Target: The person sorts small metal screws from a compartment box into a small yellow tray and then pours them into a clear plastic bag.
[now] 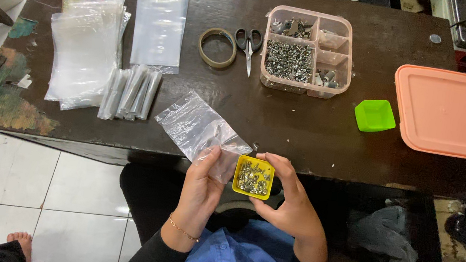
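Note:
My left hand [202,186] pinches the near end of a small clear plastic bag [198,127] that lies across the table's front edge. My right hand [287,200] holds a small yellow square cup [253,177] filled with several metal screws, right beside the bag's opening. Both hands are just below the dark wooden table [282,119].
On the table: a pink compartment box of screws [307,51], black-handled scissors [248,41], a tape roll [217,47], a green square cup [375,115], a salmon lid [444,111], stacks of clear bags [84,53], several rolled bags [131,92].

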